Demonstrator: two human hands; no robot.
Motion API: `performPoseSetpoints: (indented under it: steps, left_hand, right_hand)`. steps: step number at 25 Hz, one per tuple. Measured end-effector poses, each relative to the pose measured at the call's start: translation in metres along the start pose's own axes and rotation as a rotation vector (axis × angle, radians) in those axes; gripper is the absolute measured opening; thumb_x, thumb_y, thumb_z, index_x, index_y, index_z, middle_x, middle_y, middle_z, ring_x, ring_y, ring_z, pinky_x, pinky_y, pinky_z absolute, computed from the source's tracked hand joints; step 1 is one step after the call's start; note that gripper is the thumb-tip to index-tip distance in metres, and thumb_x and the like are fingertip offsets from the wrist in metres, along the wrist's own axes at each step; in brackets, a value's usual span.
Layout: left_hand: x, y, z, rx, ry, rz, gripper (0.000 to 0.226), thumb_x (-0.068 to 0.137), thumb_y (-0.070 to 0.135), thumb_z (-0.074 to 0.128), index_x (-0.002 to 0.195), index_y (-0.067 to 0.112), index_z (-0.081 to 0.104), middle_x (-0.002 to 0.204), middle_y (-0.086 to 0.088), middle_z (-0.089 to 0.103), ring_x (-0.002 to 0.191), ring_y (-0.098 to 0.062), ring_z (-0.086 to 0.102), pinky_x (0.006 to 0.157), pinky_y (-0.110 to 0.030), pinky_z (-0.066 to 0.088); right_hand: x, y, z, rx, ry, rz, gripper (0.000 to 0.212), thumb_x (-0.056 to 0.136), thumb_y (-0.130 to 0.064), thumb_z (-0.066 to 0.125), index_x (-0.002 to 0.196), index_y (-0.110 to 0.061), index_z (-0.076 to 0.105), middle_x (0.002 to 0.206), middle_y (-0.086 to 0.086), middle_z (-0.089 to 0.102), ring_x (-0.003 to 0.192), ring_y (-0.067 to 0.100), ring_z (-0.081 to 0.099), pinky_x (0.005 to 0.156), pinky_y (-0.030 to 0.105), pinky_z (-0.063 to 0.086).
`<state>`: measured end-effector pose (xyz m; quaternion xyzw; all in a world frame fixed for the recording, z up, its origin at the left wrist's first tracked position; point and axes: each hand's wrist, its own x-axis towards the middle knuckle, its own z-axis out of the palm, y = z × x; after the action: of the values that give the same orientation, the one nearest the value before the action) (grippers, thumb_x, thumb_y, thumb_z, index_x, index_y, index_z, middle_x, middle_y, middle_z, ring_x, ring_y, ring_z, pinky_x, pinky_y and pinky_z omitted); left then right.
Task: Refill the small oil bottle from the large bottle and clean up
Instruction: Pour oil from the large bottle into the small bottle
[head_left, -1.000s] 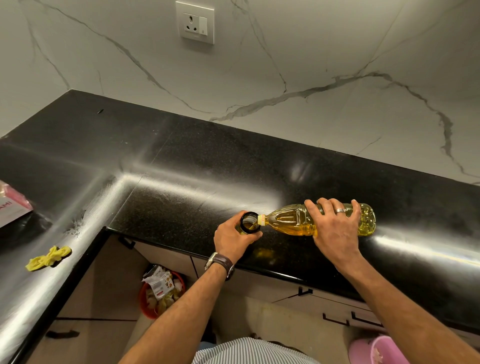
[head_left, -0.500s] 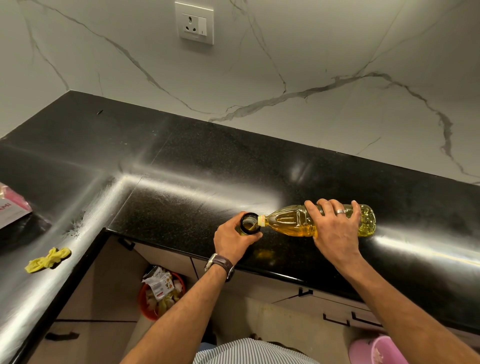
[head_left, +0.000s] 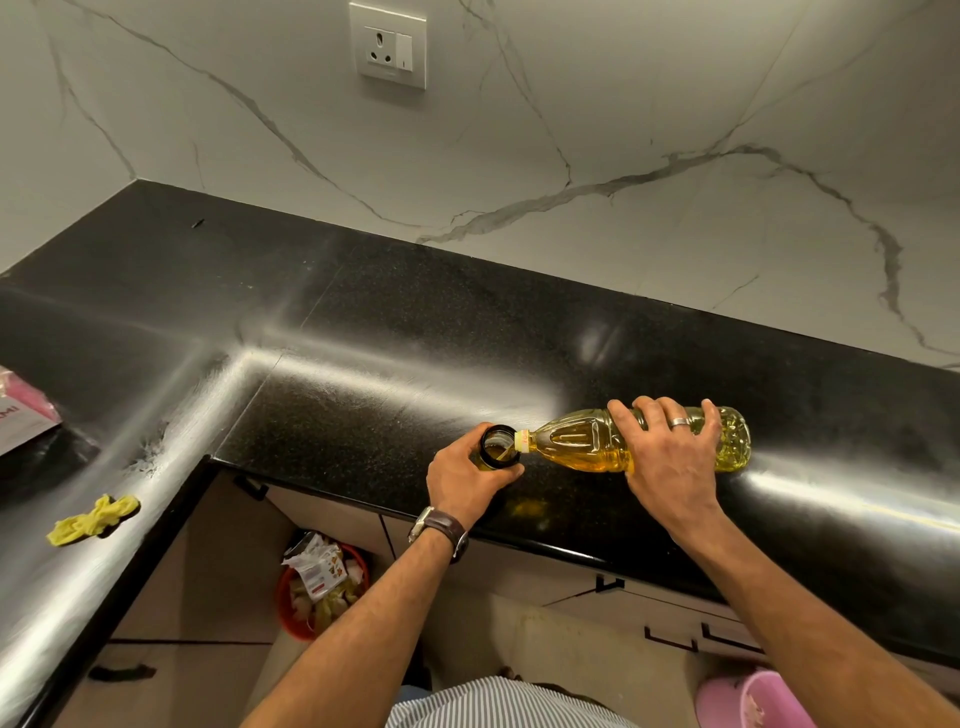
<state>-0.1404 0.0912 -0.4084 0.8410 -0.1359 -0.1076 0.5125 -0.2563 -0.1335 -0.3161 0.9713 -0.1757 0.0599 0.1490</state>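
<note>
Nothing has shifted over the last second, so the pour goes on: the big bottle lies tipped sideways above the counter, gripped by the right hand, its neck at the small bottle's mouth, which the left hand holds wrapped.

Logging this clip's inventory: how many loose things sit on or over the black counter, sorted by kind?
Bottles: 2, the large oil bottle held tipped by the right hand and the small bottle gripped by the left hand.
Cloths: 1, the yellow cloth.
Packets: 1, the pink and white packet, cut off by the frame edge.
Total: 4
</note>
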Motion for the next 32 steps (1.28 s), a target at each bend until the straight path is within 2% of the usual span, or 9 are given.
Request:
performPoseSetpoints:
  steps: [11, 32]
  left_hand:
    - [0.0000, -0.0019, 0.0012, 0.000, -0.002, -0.009, 0.064, 0.066, 0.049, 0.094, 0.124, 0.039, 0.070, 0.108, 0.018, 0.076, 0.107, -0.005, 0.069, 0.095, -0.038, 0.059]
    - [-0.0003, 0.0006, -0.0002, -0.003, -0.005, 0.001, 0.062, 0.069, 0.041, 0.095, 0.126, 0.034, 0.071, 0.113, 0.014, 0.076, 0.110, -0.007, 0.067, 0.098, -0.035, 0.057]
  right_hand:
    - [-0.0006, 0.0003, -0.0004, 0.007, 0.017, -0.005, 0.079, 0.073, -0.017, 0.087, 0.144, -0.026, 0.053, 0.136, 0.013, 0.063, 0.128, 0.037, 0.058, 0.110, 0.073, 0.029]
    - [0.0011, 0.0001, -0.0010, 0.003, 0.000, -0.005, 0.079, 0.074, -0.018, 0.087, 0.145, -0.026, 0.052, 0.137, 0.013, 0.063, 0.129, 0.037, 0.057, 0.110, 0.073, 0.029]
